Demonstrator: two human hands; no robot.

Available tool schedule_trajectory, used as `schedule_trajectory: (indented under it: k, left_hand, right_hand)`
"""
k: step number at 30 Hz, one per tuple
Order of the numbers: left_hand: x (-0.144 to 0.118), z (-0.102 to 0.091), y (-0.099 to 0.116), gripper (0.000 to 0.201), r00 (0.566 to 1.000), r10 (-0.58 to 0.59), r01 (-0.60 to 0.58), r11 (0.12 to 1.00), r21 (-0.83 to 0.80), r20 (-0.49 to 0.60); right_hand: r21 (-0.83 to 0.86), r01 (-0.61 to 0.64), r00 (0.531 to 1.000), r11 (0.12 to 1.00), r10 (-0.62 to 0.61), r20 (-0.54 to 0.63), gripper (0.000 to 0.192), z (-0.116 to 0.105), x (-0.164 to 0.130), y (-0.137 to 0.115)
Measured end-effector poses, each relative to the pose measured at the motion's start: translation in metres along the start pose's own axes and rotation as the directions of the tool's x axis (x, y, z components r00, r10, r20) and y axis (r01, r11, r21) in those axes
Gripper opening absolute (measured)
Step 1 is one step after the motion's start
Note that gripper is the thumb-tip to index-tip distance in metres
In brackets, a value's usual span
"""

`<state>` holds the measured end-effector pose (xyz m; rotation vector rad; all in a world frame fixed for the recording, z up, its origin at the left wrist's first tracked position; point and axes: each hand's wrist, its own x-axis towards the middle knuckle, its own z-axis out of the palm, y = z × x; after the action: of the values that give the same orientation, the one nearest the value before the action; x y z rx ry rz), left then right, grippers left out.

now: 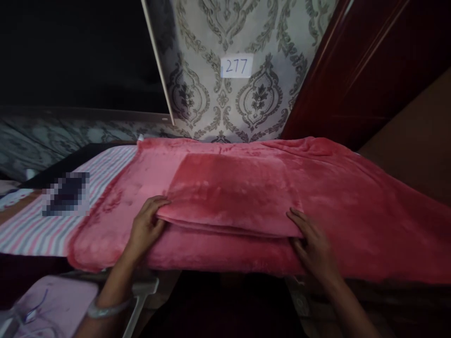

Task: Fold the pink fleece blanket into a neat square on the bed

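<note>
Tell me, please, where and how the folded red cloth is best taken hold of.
Probably by both ends of its near edge, from the near side: the folded red cloth lies mostly flat on the red blanket, but that edge stands slightly raised, leaving room for a pinch from above and below. The left hand and right hand already hold it there.

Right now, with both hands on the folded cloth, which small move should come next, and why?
Perhaps even up the near edge of the folded cloth: separate layers show there, and the left hand and right hand already hold its two near corners, above the larger pink blanket.
</note>
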<state>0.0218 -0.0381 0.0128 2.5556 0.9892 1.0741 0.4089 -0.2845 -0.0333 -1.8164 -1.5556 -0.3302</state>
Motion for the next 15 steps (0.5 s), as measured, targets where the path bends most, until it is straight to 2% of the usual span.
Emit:
schedule_trajectory:
  k: [4,8,10,13,15]
  left_hand:
    - [-0.008,-0.001,0.000,0.047,1.000,-0.026,0.026,0.998,-0.060,0.015]
    - [-0.016,0.002,-0.003,0.065,0.999,0.024,-0.022,0.999,-0.025,0.047]
    - [-0.016,0.003,-0.002,0.067,0.997,0.028,-0.029,0.999,0.021,0.074]
    - [-0.014,0.003,0.001,0.064,0.991,-0.037,0.026,0.996,0.082,0.125]
    - [-0.012,0.003,0.001,0.060,0.991,-0.054,0.044,0.995,0.085,0.121]
  right_hand:
    - [0.019,-0.033,0.999,0.999,0.034,-0.035,0.063,0.006,-0.009,0.006]
    - [0.028,-0.039,0.993,0.999,0.042,-0.110,0.075,0.006,-0.011,0.009]
    - [0.015,-0.029,0.996,0.999,0.030,-0.081,0.074,0.006,-0.010,0.011]
    - [-0.005,-0.004,1.000,1.000,0.004,-0.025,0.068,0.007,-0.008,0.016]
    - [-0.008,0.018,1.000,1.000,-0.018,-0.017,0.065,0.008,-0.006,0.021]
